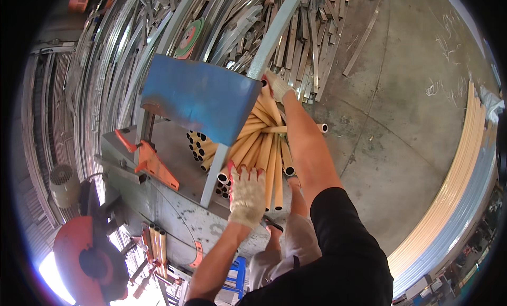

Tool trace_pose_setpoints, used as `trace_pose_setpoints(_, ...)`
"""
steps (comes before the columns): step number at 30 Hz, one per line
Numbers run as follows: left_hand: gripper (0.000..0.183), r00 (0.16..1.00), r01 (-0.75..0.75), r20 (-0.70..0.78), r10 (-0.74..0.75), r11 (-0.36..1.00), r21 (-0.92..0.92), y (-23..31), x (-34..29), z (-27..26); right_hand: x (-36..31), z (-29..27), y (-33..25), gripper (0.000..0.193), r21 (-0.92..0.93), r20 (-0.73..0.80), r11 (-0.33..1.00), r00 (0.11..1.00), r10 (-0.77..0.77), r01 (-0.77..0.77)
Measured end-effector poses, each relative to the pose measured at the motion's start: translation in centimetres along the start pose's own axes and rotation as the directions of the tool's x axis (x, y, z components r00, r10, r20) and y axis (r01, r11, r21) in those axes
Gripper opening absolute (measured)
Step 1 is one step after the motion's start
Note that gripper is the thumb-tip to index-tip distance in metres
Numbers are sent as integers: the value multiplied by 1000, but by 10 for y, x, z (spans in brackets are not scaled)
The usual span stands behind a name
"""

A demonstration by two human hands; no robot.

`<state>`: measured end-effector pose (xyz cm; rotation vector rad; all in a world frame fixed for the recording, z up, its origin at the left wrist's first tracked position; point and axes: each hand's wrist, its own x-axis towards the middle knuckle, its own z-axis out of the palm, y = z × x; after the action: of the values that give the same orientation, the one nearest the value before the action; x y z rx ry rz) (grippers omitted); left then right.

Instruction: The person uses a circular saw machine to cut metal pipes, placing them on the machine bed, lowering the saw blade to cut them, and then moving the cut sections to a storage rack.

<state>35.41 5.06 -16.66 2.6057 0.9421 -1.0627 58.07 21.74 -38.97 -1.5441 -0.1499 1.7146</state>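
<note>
A heap of tan tubes [253,147] with dark open ends lies fanned out on a metal bench. My left hand [247,198], in a cream work glove with red fingertips, rests palm down on the near tubes with its fingers stretched over them. Beyond the heap, my right hand [279,88], gloved too, is closed at the far end of a tube [269,102], beside a grey post. Its fingers are partly hidden. A blue metal panel [198,97] covers part of the heap on the left. One tube [296,129] sticks out crosswise under my right forearm.
Grey posts [274,34] stand by the panel. An orange bracket [156,166] is fixed on the bench [179,221], and a red round-bodied machine [87,258] stands lower left. Metal offcuts [301,47] lie beyond. Long tan bars [449,200] run along the right floor.
</note>
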Motion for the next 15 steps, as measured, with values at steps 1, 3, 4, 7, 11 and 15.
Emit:
trace_pose_setpoints(1,54,1000,-17,-12,16,999,-34,3,0,1,8,2,-8,38,-279,20,958,998,-67,70)
trace_pose_setpoints(3,52,998,-62,-37,58,991,-118,8,5,-3,32,-11,-11,35,-861,144,464,975,-168,207)
trace_pose_setpoints(4,51,996,-82,-55,75,988,-127,6,12,-6,42,-21,-13,35,-966,258,-25,956,-141,257)
trace_pose_setpoints(7,46,997,-61,-53,53,984,-166,0,3,-10,29,-25,-6,26,-860,484,-282,854,-189,425)
trace_pose_setpoints(11,43,992,-125,-36,122,981,-146,2,9,-4,28,-33,-17,15,-834,547,-131,771,-325,536)
trace_pose_setpoints(15,39,974,-228,-53,222,955,-190,4,6,0,18,-55,1,31,-674,472,393,774,-421,625)
